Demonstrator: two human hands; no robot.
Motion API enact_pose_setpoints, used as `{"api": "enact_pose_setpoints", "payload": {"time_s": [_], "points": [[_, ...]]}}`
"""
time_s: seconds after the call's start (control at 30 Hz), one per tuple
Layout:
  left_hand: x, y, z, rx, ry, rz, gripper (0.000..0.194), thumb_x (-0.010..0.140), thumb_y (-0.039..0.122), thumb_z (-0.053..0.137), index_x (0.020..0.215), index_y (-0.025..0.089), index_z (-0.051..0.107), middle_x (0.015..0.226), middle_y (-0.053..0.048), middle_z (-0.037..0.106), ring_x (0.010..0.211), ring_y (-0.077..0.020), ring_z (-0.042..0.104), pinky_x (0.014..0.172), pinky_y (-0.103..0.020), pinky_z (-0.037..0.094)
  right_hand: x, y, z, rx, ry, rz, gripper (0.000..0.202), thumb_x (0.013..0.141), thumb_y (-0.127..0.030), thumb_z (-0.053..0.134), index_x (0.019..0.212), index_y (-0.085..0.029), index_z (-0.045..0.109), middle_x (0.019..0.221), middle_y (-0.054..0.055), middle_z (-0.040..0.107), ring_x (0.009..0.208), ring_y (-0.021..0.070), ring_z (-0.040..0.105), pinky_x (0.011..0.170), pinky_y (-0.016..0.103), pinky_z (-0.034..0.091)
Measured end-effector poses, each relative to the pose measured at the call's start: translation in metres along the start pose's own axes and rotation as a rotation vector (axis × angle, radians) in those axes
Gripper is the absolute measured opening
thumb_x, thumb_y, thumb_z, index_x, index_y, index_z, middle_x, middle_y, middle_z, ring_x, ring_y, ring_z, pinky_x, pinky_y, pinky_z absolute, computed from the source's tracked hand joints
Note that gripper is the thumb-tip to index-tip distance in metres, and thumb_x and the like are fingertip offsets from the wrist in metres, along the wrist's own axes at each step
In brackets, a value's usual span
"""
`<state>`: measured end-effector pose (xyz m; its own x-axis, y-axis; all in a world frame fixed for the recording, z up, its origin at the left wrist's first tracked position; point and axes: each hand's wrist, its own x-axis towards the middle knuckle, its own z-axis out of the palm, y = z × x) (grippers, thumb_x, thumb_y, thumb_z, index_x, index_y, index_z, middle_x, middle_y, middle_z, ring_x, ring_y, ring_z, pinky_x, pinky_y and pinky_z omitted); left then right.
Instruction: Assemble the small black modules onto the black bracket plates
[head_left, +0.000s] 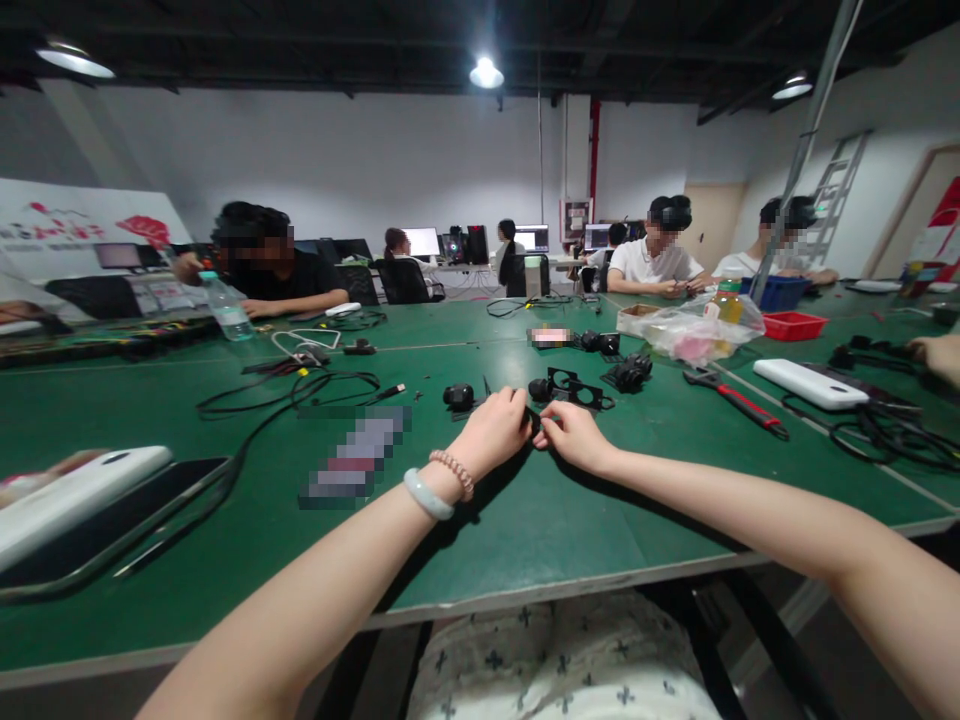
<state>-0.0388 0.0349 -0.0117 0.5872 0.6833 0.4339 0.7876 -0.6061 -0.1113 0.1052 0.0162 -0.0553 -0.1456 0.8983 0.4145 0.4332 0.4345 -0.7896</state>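
Note:
My left hand [493, 432] and my right hand [576, 436] meet over the middle of the green table. Between their fingertips is a small black part [535, 426], mostly covered, so its kind does not show. Both hands have their fingers closed on it. Just beyond them lie a black cylindrical piece [458, 396], another rounded black piece [538, 389] and flat black brackets with round holes [579, 388]. More black pieces [630, 372] sit farther right.
Left of my hands are a blurred-out phone-like object [356, 455], black cables [300, 390], a white power bank [90, 495] and a water bottle [227, 308]. To the right lie a red-and-black wrench [739, 402], a white device [810, 384] and a red tray [795, 326]. Several people sit across the table.

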Motion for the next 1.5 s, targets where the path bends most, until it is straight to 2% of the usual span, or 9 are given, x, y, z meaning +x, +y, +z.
{"api": "enact_pose_setpoints", "payload": {"time_s": [0.17,0.3,0.43,0.5,0.73,1.0,1.13,1.23,1.5], "points": [[-0.002,-0.011,-0.001,0.049,-0.035,-0.067,0.023,0.077,0.025,0.044,0.096,0.013,0.044,0.087,-0.009,0.050,0.078,-0.0207,0.053,0.067,-0.031,0.043,0.016,-0.003,0.011,-0.194,0.078,-0.135,0.012,0.074,-0.014,0.043,0.076,-0.016,0.055,0.079,0.004,0.057,0.074,0.0124,0.056,0.070,0.025,0.045],[-0.012,0.008,-0.006,0.093,-0.021,-0.046,0.024,0.079,0.020,0.040,0.099,0.010,0.045,0.091,-0.015,0.049,0.082,-0.0240,0.052,0.071,-0.036,0.041,0.050,-0.006,-0.017,-0.412,0.279,-0.234,0.017,0.073,-0.012,0.042,0.083,-0.013,0.055,0.089,0.009,0.053,0.087,0.0163,0.051,0.079,0.029,0.041],[-0.022,0.032,-0.004,0.062,-0.084,0.061,0.020,0.078,0.018,0.040,0.094,0.013,0.050,0.085,-0.013,0.051,0.081,-0.0252,0.050,0.068,-0.037,0.041,0.089,0.001,-0.051,-0.775,0.176,0.154,0.024,0.075,-0.019,0.047,0.096,-0.010,0.054,0.104,0.017,0.052,0.100,0.0239,0.045,0.083,0.035,0.036],[-0.024,0.036,-0.003,0.072,-0.129,0.089,0.018,0.078,0.020,0.039,0.087,0.014,0.054,0.084,-0.013,0.052,0.082,-0.0266,0.049,0.066,-0.037,0.041,0.100,0.008,-0.058,-0.806,0.114,0.265,0.025,0.069,-0.020,0.056,0.090,-0.007,0.058,0.096,0.020,0.056,0.094,0.0286,0.050,0.078,0.039,0.038],[-0.017,0.017,-0.007,0.123,-0.193,0.015,0.020,0.077,0.014,0.039,0.081,0.013,0.058,0.083,-0.015,0.053,0.082,-0.0279,0.048,0.064,-0.038,0.040,0.105,0.006,-0.061,-0.815,0.083,0.300,0.021,0.074,-0.021,0.051,0.089,-0.010,0.059,0.095,0.018,0.059,0.091,0.0259,0.055,0.076,0.034,0.039],[-0.011,0.012,-0.010,-0.011,-0.011,-0.005,0.021,0.079,0.023,0.040,0.093,0.012,0.052,0.088,-0.014,0.050,0.085,-0.0256,0.048,0.073,-0.039,0.040,0.066,-0.023,-0.103,-0.787,0.345,-0.013,0.028,0.080,-0.030,0.038,0.076,-0.011,0.058,0.082,0.013,0.060,0.081,0.0201,0.056,0.074,0.027,0.039],[-0.002,0.014,-0.022,-0.258,0.194,0.030,0.029,0.081,0.027,0.039,0.108,0.015,0.042,0.099,-0.010,0.048,0.094,-0.0209,0.047,0.084,-0.035,0.038,0.016,-0.021,-0.089,-0.476,0.117,0.044,0.026,0.077,-0.033,0.042,0.063,-0.015,0.054,0.050,0.002,0.056,0.048,0.0121,0.055,0.055,0.022,0.043],[0.002,0.011,-0.024,-0.357,0.235,0.058,0.030,0.082,0.028,0.040,0.108,0.015,0.040,0.103,-0.009,0.049,0.098,-0.0190,0.047,0.088,-0.033,0.037,-0.016,-0.015,-0.070,-0.187,-0.067,0.188,0.022,0.076,-0.034,0.042,0.064,-0.017,0.050,0.042,-0.001,0.053,0.037,0.0115,0.052,0.039,0.020,0.040],[-0.003,0.018,-0.019,-0.436,-0.031,0.198,0.035,0.071,0.038,0.054,0.099,0.018,0.046,0.093,-0.004,0.055,0.086,-0.0180,0.054,0.076,-0.030,0.042,-0.031,-0.015,-0.061,0.039,-0.193,0.175,0.007,0.070,-0.023,0.050,0.068,-0.017,0.047,0.043,-0.004,0.053,0.041,0.0118,0.056,0.041,0.020,0.043]]}}
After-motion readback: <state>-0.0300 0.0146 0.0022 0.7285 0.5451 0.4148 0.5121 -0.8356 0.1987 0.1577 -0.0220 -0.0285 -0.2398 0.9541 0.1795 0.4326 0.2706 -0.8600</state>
